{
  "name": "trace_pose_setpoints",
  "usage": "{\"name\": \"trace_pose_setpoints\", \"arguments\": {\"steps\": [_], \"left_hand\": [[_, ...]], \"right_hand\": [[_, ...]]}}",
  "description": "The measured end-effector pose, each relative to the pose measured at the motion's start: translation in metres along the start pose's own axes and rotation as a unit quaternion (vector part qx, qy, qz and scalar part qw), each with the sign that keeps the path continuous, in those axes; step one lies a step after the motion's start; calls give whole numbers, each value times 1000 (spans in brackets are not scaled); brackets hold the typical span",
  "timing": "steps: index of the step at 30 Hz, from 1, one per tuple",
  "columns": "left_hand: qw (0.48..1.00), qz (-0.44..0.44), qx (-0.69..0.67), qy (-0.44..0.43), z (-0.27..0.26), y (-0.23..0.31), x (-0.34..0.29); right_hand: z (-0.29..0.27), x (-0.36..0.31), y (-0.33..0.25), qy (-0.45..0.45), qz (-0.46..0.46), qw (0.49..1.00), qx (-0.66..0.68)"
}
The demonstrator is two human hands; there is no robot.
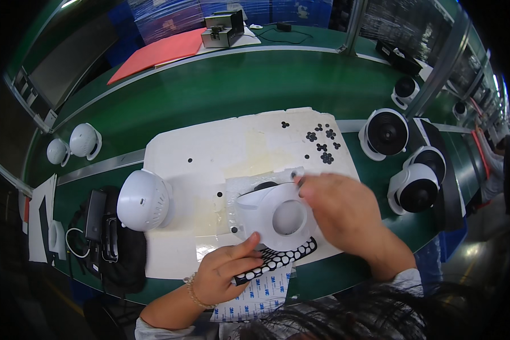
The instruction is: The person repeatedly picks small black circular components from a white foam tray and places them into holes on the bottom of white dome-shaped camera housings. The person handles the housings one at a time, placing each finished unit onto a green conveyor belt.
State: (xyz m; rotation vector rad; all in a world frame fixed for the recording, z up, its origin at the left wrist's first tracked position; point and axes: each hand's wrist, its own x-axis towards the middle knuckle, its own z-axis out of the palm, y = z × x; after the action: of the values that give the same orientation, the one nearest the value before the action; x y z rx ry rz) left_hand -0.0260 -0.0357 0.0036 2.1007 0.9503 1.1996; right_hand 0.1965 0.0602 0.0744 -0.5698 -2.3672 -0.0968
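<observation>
Bench: green work table [221, 90] fills the frame, white foam sheet [209, 153] lying at centre.
Left hand: our left hand [224, 275] comes in from the lower edge, fingers curled round a black strip of white adhesive dots [275, 259], thumb touching the rim of the white round housing [277, 215].
Right hand: our right hand [345, 212] lies over the right side of that housing, fingertips pressed at its upper edge; we cannot tell whether it pinches anything.
Housing: centre of frame, on a clear plastic bag [249, 187] on the foam.
Loose bits: small black pads [322, 144] scattered upper right of the foam.
Left side: white dome-shaped unit [143, 200] at the foam's left edge, black pouch [105, 238] beside it.
Right side: three round white fan-like units [386, 133] with black faces.
Far edge: red sheet [158, 52], small black device [224, 28].
</observation>
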Motion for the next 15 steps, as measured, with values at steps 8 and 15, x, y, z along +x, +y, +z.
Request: {"name": "trace_pose_setpoints", "arguments": {"steps": [8,15], "left_hand": [[1000,9,16,-2,0,2,1],[999,28,13,18,1,1,1]], "right_hand": [[15,20,-5,-45,163,930,326],[20,22,-8,-76,163,929,324]]}}
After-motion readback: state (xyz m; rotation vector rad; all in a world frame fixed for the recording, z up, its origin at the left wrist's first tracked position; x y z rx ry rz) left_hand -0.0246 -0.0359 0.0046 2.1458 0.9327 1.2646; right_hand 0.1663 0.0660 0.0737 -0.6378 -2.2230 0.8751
